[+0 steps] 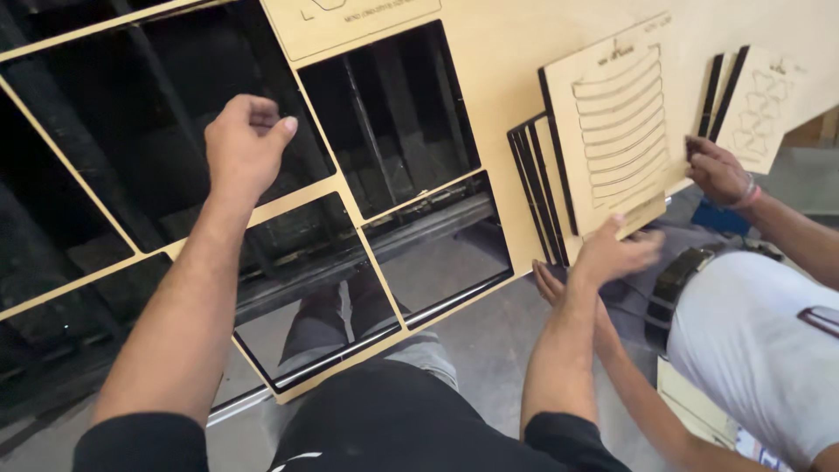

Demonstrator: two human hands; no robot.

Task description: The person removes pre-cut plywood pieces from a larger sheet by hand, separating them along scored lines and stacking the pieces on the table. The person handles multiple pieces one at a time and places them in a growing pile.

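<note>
A big pale wooden sheet point(511, 79) with several rectangular cut-outs lies tilted in front of me. My left hand point(245, 144) hovers over one dark opening with its fingers curled and nothing visible in it. A stack of cut wooden panels point(612, 122) with dark burnt edges stands against the sheet's right side. The front panel bears curved slot shapes. My right hand point(616, 253) grips the stack's lower edge, thumb on the front face. A co-worker's hand point(717, 170) holds the stack's right edge, and their other hand point(552, 284) reaches under mine.
A second cut panel point(769, 105) with wavy shapes leans further right. The co-worker, in a white shirt point(760, 341) and belt, stands close on my right. Dark machine bars show through the cut-outs point(393, 114). Grey floor point(489, 341) and my knee lie below.
</note>
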